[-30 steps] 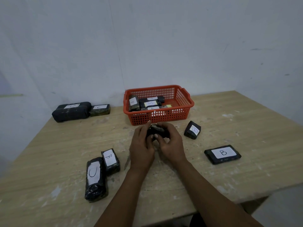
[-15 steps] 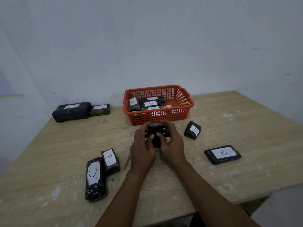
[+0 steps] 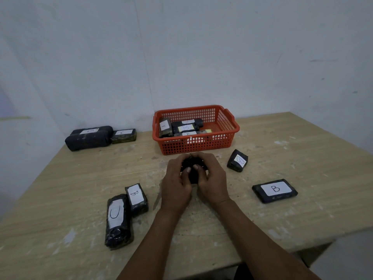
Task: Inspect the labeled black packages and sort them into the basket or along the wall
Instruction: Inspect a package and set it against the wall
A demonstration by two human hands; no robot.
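— What are your fingers doing?

— My fingers (image 3: 189, 169) are curled round a small black package (image 3: 192, 174). My left hand (image 3: 176, 185) and right hand (image 3: 212, 183) both grip it, just above the surface (image 3: 282, 219), in the middle of my view. I cannot see its label.

— And round about?

— At twelve o'clock, just beyond my hands, stands the red basket (image 3: 228, 126) with several labeled packages (image 3: 182, 128) inside; one reads A, another B. At two o'clock, near my right hand, a small package (image 3: 237, 160) lies tilted, its label not clear to me. At three to four o'clock a flat package marked B (image 3: 275, 190) lies apart from it.

— On your left?

— At eight o'clock, two packages touch side by side: one marked B (image 3: 136, 199), and a longer one marked C (image 3: 118, 221) nearer me. Far off at ten o'clock, against the wall (image 3: 101, 67), a big dark package (image 3: 89, 137) touches a smaller one marked C (image 3: 123, 135).
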